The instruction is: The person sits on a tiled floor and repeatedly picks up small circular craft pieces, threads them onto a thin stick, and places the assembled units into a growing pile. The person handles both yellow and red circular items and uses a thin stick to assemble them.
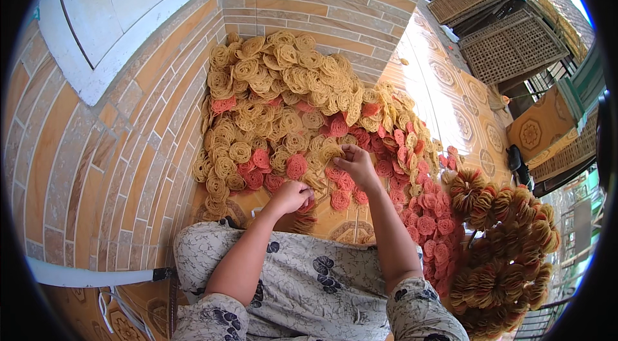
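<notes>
A small stack of crackers [308, 207] is gripped in the closed left hand [291, 196], one cracker pinched by right-hand fingers [341, 155]; bundled rings [499, 257] lie finished, the loose heap [283, 96] largely unsorted.

- Both bare forearms come up from the lower edge, out of short patterned sleeves, and reach forward.
- The left forearm angles up and to the right, with the wrist bent slightly.
- The left hand [291, 196] is curled into a loose fist, knuckles up, fingers tucked under and closed on something small.
- The right forearm rises more steeply and reaches further out than the left.
- The right hand [355, 164] has its fingers bent, fingertips pinched together, and sits just above and right of the left hand.
</notes>
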The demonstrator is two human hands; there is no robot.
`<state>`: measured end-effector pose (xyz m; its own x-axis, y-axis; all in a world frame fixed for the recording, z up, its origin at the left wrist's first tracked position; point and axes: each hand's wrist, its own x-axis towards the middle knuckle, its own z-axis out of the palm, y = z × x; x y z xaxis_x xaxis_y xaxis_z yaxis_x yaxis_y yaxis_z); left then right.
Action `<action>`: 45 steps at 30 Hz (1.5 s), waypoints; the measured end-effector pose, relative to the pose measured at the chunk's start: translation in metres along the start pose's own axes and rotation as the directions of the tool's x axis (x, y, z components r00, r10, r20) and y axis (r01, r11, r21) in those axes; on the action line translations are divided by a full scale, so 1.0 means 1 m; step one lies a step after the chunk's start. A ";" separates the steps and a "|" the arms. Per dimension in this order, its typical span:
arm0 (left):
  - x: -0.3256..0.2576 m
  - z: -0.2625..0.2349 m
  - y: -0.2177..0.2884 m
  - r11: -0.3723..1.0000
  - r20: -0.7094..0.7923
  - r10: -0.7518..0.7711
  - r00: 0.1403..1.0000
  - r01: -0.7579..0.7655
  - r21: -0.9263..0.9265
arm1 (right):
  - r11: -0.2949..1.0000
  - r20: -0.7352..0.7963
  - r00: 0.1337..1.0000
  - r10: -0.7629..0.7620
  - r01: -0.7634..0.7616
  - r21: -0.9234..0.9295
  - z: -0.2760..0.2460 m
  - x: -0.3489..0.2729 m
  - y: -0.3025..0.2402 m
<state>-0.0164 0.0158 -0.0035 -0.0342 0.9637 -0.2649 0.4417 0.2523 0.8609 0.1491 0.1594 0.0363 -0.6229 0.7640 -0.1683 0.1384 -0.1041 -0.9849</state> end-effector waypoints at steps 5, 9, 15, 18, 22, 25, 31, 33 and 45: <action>0.001 0.001 -0.001 0.999 -0.024 -0.027 0.999 0.026 -0.048 | 0.990 0.229 0.964 -0.137 0.141 -0.002 -0.009 -0.005 -0.012; 0.001 0.005 -0.001 1.000 -0.078 -0.001 0.997 0.002 0.015 | 0.990 0.277 0.959 -0.063 0.024 0.140 -0.018 -0.005 -0.015; 0.003 0.006 -0.001 0.999 -0.084 0.023 0.996 -0.020 0.038 | 0.965 0.148 0.984 -0.104 0.064 0.254 -0.011 0.009 0.004; 0.002 0.006 -0.003 0.999 -0.097 0.020 0.995 -0.022 -0.024 | 0.966 0.029 0.993 -0.112 0.102 0.237 -0.007 0.015 0.010; 0.005 0.007 -0.005 0.998 -0.085 -0.031 0.996 0.026 -0.064 | 0.969 -0.079 0.989 -0.122 0.136 0.205 -0.005 0.014 0.009; 0.005 0.007 -0.005 0.999 -0.086 -0.028 0.996 0.024 -0.044 | 0.960 0.132 0.968 -0.215 0.184 0.209 -0.013 0.012 0.006; 0.002 0.006 -0.001 0.999 -0.116 0.020 0.993 -0.023 -0.025 | 0.726 -0.084 0.977 -0.198 0.088 -0.682 -0.031 0.019 0.029; 0.002 0.006 0.000 0.999 -0.105 0.023 0.994 -0.027 -0.035 | 0.349 0.023 0.957 -0.290 0.128 -0.928 -0.027 0.011 0.047; 0.002 0.005 0.002 0.999 -0.099 0.050 0.994 -0.051 -0.009 | 0.893 -0.082 0.997 0.009 -0.045 -0.449 -0.030 0.022 0.037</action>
<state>-0.0110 0.0176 -0.0048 -0.1009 0.9790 -0.1770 0.4349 0.2035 0.8772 0.1637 0.1911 -0.0026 -0.5565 0.8126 -0.1732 0.4970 0.1585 -0.8531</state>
